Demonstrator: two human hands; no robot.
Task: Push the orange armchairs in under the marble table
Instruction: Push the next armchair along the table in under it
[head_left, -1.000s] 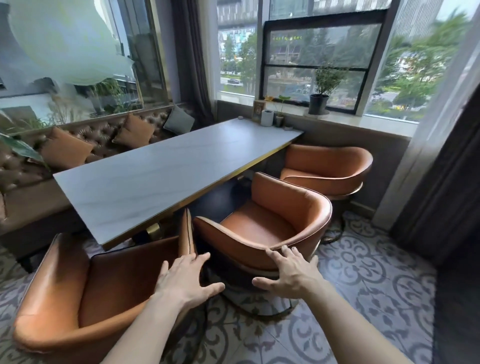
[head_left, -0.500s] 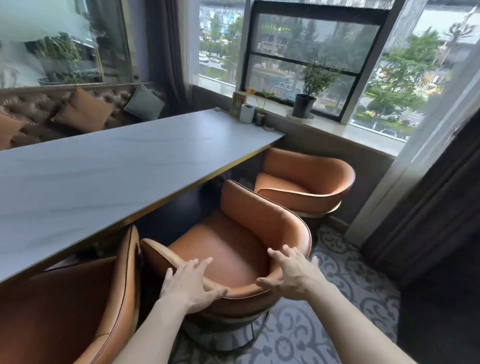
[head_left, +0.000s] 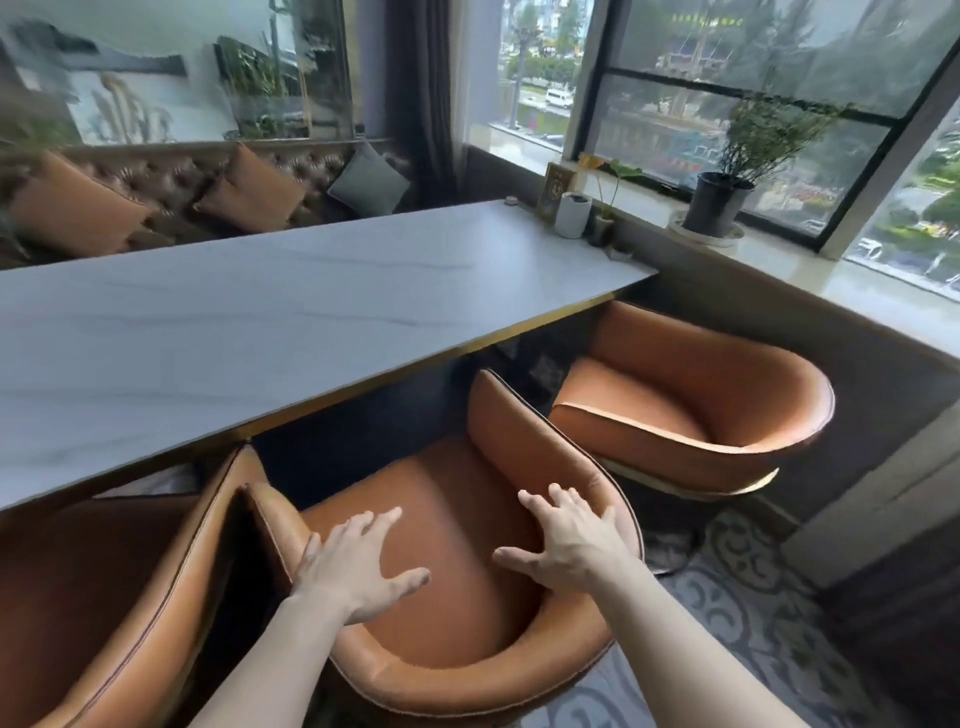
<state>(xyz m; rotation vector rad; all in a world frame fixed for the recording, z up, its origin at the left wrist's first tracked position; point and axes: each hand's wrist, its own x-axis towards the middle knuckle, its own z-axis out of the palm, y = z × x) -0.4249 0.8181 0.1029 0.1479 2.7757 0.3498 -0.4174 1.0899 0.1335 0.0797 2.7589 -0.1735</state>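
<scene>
Hands spread flat, left hand (head_left: 358, 564) and right hand (head_left: 566, 540) press the middle armchair (head_left: 467, 597), its front edging under the marble table (head_left: 260, 317); the far armchair (head_left: 691, 400) looks tucked, the near armchair (head_left: 104, 597) apparently awaits.

Smooth leather armchair (head_left: 467, 545), matt marble table (head_left: 260, 322)
</scene>
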